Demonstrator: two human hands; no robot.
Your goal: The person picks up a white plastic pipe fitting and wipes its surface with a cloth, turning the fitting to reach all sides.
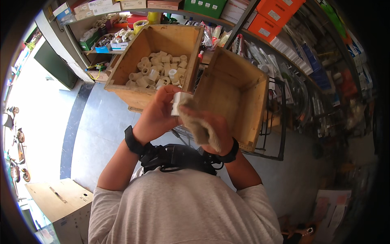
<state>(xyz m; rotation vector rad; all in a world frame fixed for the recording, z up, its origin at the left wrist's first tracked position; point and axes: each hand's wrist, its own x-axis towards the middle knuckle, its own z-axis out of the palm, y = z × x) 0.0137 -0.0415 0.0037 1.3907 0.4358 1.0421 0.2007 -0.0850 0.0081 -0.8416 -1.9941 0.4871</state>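
Observation:
Between my hands is a white plastic pipe fitting (175,105), gripped by the fingers of my left hand (157,114). A beige cloth (199,129) is bunched in my right hand (221,129), and its upper end presses against the fitting's right side. Part of the fitting is hidden behind the cloth and fingers. Just beyond my left hand stands a wooden box (122,84) holding many loose white and cream pipe fittings (155,71). A second wooden box (233,94) sits to the right, past my right hand, and no fittings show inside it.
A black metal rack (283,122) borders the right box. Behind both boxes run shelves with small cartons (134,4), orange boxes (268,30) and bagged goods (213,33). A large carton (61,198) stands at lower left, near a bright doorway (42,100).

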